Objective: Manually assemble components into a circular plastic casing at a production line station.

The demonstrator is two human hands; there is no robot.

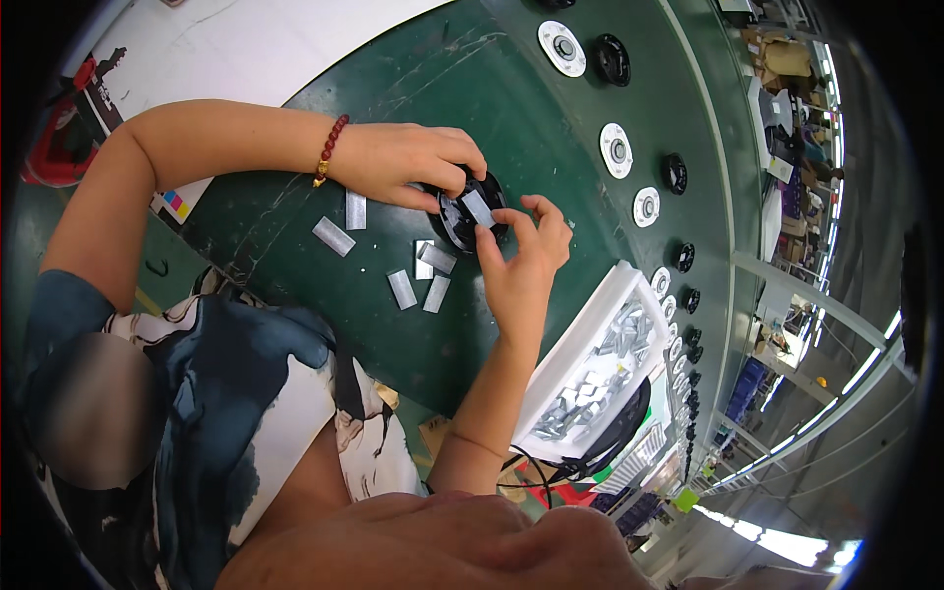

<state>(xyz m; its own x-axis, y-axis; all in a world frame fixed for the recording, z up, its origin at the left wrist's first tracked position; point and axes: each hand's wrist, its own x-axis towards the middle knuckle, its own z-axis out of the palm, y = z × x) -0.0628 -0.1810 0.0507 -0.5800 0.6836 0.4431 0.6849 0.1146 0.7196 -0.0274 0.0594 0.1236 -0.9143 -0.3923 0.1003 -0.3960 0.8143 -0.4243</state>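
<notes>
A round black plastic housing (455,224) sits tilted on the green table between my two hands. My left hand (413,165), with a red bead bracelet at its wrist, closes its thumb and fingers on the housing's far left rim. A silver rectangular metal block (478,207) lies in the housing's opening. My right hand (521,258) pinches at the near end of this block with thumb and forefinger, its other fingers loosely curled. Several similar loose metal blocks (333,237) lie on the table nearer to me, some overlapping. The inside of the housing is partly hidden by my fingers.
A white bin (551,379) full of silver blocks stands right of my right forearm. Beyond it, a green conveyor line carries white discs (561,49) and black round housings (612,60). A white surface (246,44) adjoins the table at the far left.
</notes>
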